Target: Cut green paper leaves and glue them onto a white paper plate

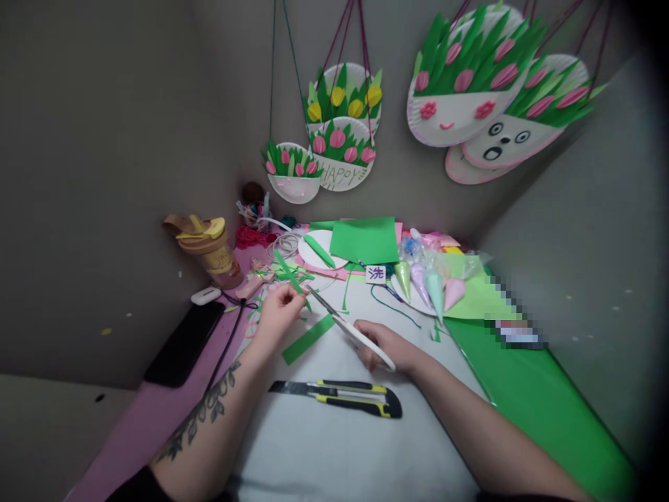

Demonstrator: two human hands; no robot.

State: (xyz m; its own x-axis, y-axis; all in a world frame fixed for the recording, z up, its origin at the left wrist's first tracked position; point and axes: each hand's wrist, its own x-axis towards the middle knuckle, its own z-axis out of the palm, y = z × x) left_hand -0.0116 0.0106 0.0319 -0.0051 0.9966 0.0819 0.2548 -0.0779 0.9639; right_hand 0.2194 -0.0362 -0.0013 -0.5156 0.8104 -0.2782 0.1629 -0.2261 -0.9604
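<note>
My left hand pinches a narrow green paper strip that sticks up and away from the fingertips. In my right hand are white-handled scissors, their blades pointing up and left, the tips close to the strip by my left fingers. Whether the blades touch the paper I cannot tell. Below the blades, a wider green paper strip lies flat on the pale work surface. Nearer to me rests a black and yellow utility knife, its blade end toward the left.
Green paper sheets, a paper plate, several piping bags and scraps crowd the back. At left are a phone, an earbud case and a brown cup. Decorated paper plates hang above.
</note>
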